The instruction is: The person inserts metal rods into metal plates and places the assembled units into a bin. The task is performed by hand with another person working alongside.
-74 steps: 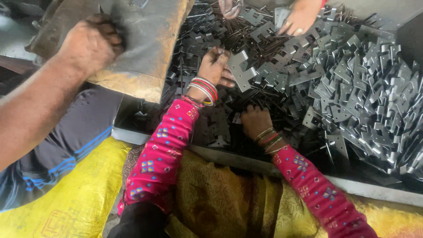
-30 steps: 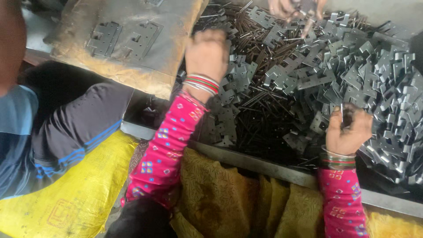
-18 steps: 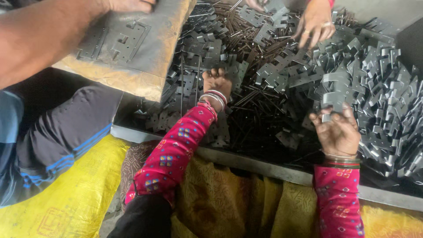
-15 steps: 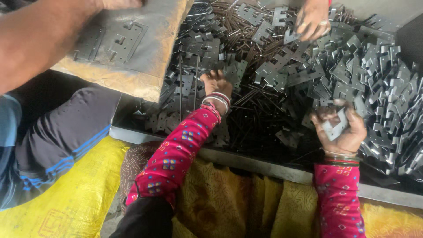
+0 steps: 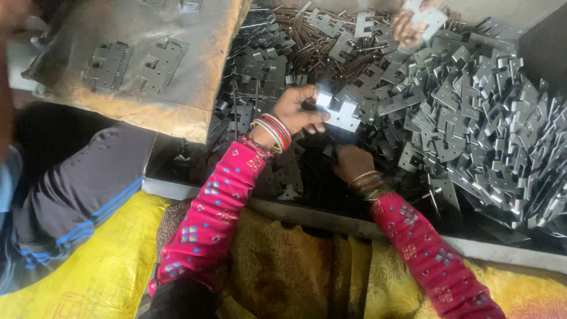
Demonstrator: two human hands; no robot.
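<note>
Pink-sleeved left hand pinches a bright metal plate; right hand curls below, grip unclear.

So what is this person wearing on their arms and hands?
Both arms are in long bright pink fabric sleeves printed with small square motifs in yellow, blue and white. The left hand is bare, with a stack of red, white and green bangles at the wrist. The right hand is bare too, with thinner bangles. No gloves.
</note>
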